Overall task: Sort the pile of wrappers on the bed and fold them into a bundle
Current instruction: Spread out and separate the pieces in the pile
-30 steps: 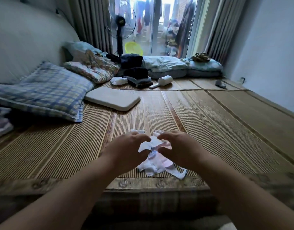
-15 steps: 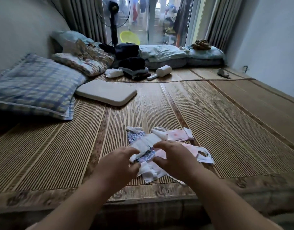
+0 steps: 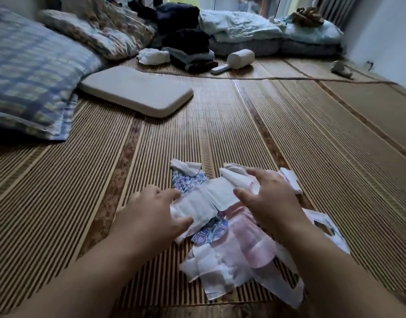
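Note:
A pile of wrappers (image 3: pixel 238 253), white, pink and blue-patterned, lies spread on the bamboo mat (image 3: pixel 243 125) near the bed's front edge. On top of it lies a long white wrapper (image 3: pixel 206 203), partly creased. My left hand (image 3: pixel 149 216) pinches that wrapper's left end between thumb and fingers. My right hand (image 3: pixel 270 203) hovers over the wrapper's right end and the pink pieces. Its fingers are spread, and its thumb tip is at the wrapper's edge. More wrappers are hidden under my right hand and wrist.
A flat cream pillow (image 3: pixel 137 90) and a plaid pillow (image 3: pixel 32 72) lie to the far left. Folded dark clothes (image 3: pixel 188 49), a white roller (image 3: pixel 239 58) and rolled bedding (image 3: pixel 243 31) line the back. A wall runs along the right.
The view has tilted down and closer to the pile. The white wrapper was held up between both hands; now it lies lower on the pile and my right hand has spread its fingers.

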Tool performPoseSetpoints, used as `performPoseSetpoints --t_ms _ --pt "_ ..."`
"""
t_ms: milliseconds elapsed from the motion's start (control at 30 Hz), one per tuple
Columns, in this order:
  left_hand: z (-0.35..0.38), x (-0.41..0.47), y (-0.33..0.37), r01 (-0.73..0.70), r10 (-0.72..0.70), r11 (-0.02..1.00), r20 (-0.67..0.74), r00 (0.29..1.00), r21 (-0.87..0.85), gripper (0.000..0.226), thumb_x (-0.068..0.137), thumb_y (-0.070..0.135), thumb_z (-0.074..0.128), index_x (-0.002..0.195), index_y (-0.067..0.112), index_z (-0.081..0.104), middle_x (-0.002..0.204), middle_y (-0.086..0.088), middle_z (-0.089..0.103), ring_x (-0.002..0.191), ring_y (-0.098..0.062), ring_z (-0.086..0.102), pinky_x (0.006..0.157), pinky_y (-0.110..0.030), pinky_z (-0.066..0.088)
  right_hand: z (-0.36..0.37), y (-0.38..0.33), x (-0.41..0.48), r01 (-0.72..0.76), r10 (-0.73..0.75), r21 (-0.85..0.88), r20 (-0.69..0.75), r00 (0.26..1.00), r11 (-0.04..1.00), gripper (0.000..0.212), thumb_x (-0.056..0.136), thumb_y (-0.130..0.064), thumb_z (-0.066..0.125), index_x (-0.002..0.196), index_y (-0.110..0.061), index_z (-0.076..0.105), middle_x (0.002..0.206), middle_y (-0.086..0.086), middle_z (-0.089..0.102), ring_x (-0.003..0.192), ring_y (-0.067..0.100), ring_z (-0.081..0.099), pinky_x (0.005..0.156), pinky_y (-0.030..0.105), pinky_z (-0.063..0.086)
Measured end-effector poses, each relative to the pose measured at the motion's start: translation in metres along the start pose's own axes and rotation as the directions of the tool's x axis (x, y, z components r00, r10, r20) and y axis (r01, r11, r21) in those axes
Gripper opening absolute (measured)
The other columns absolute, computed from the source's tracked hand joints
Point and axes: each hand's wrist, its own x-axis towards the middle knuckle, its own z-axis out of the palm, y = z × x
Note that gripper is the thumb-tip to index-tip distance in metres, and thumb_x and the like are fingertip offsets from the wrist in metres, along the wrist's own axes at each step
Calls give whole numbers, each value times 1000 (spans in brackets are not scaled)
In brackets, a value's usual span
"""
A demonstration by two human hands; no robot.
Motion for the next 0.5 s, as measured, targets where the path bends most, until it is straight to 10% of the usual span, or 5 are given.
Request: performPoseSetpoints --t_ms 500 --pt "-5 2 -11 -9 15 986 36 999 -169 18 76 42 70 67 35 55 98 12 50 79 1 46 59 -21 36 1 -2 15 -106 149 386 -82 985 916 9 82 -22 65 89 -24 68 83 -5 70 79 15 65 72 34 53"
